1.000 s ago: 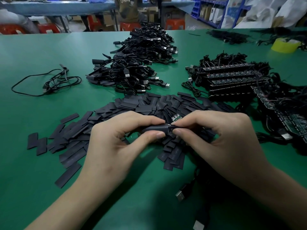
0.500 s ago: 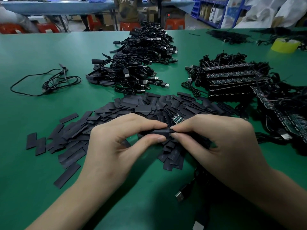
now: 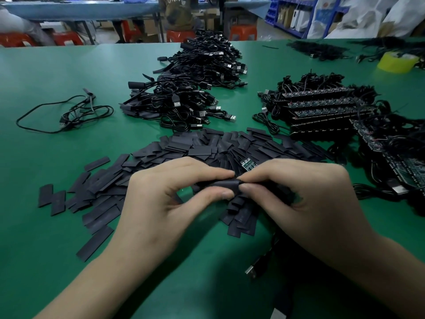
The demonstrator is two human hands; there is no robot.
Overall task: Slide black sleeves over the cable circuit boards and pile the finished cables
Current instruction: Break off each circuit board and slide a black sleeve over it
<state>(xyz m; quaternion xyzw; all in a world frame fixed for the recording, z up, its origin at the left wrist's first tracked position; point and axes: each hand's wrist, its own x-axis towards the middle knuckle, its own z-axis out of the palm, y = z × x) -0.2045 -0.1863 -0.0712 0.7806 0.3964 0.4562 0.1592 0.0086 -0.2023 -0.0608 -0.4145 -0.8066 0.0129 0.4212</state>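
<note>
Left hand point(image 3: 165, 199): thumb and forefinger clamped on sleeve point(image 3: 220, 183), held just over near edge of sleeve heap point(image 3: 184, 146). Right hand point(image 3: 305, 199): fingertips pinch sleeve's right end. Finished pile point(image 3: 184, 93) beyond heap; boards point(image 3: 322, 104) right of heap

Left hand point(image 3: 161, 203) has closed up against right hand point(image 3: 310, 203): the fingertips now meet, where a second ago a short gap showed. Less of the pinched black sleeve point(image 3: 220, 183) is exposed between them. Both hands sit slightly lower.
</note>
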